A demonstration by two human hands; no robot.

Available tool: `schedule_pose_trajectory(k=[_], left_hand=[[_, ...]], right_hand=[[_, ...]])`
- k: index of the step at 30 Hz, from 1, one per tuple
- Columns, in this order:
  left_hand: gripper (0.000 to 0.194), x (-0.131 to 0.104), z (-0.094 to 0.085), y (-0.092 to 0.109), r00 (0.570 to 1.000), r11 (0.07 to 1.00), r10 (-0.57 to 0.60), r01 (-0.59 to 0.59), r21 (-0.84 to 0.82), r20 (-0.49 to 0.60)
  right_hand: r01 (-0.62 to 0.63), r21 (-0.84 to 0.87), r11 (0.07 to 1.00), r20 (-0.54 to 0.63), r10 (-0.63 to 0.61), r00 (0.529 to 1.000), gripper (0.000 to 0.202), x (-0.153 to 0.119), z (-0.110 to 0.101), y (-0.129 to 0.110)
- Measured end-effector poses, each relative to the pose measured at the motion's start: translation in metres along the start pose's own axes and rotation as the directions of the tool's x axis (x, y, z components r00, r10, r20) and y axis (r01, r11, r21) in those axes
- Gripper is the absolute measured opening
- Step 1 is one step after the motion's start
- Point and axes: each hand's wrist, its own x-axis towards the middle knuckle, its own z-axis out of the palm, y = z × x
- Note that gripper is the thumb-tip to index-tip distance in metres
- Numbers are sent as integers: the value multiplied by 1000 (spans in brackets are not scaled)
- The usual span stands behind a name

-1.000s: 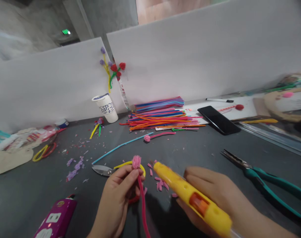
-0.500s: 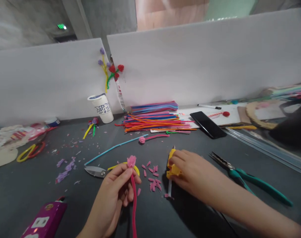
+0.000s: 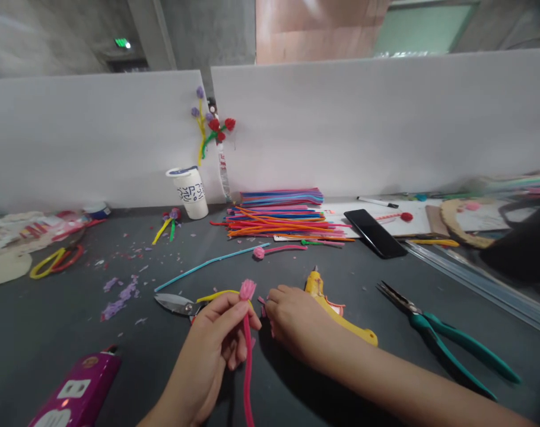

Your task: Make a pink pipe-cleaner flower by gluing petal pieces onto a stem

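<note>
Pinched between the thumb and fingers of my left hand is a pink pipe-cleaner flower, upright, its stem hanging down toward me. My right hand reaches down over the small pink pieces on the table; its fingertips are hidden behind the hand, so what they touch does not show. Just behind and right of that hand, the yellow glue gun lies on the table with its nozzle pointing away. Scissors with yellow on the handle lie left of my left hand.
Green-handled pliers lie at right, a black phone behind them. Bundled pipe cleaners, a blue one and a white cup stand or lie farther back. A purple power strip is at front left, purple scraps beyond it.
My right hand has let go of the glue gun, which now lies on the table, and has moved left to the pink pieces. My left hand still holds the pink flower.
</note>
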Motion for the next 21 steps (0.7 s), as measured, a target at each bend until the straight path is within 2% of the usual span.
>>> schedule_pose_trajectory(k=[4, 7, 9, 13, 15, 21], left_hand=[[18, 0, -2, -2, 1000, 1000, -15, 15, -17, 5], [15, 1, -1, -2, 1000, 999, -18, 17, -40, -7], [11, 1, 1, -3, 1000, 995, -28, 27, -93, -10], [9, 1, 5, -2, 999, 986, -37, 42, -160, 32], [10, -1, 5, -1, 998, 984, -19, 28, -178, 52], [11, -5, 4, -3, 998, 978, -16, 30, -205, 68]], right_hand=[[-58, 243, 968, -10, 62, 998, 11, -4, -8, 4], [-41, 433, 901, 5, 43, 999, 16, -9, -18, 7], [-41, 547, 836, -6, 52, 999, 19, -13, -23, 8], [-53, 760, 648, -24, 110, 994, 17, -19, -28, 9], [-63, 774, 630, -6, 107, 994, 16, -22, -30, 7], [-65, 716, 695, 3, 91, 996, 16, -27, -37, 0]])
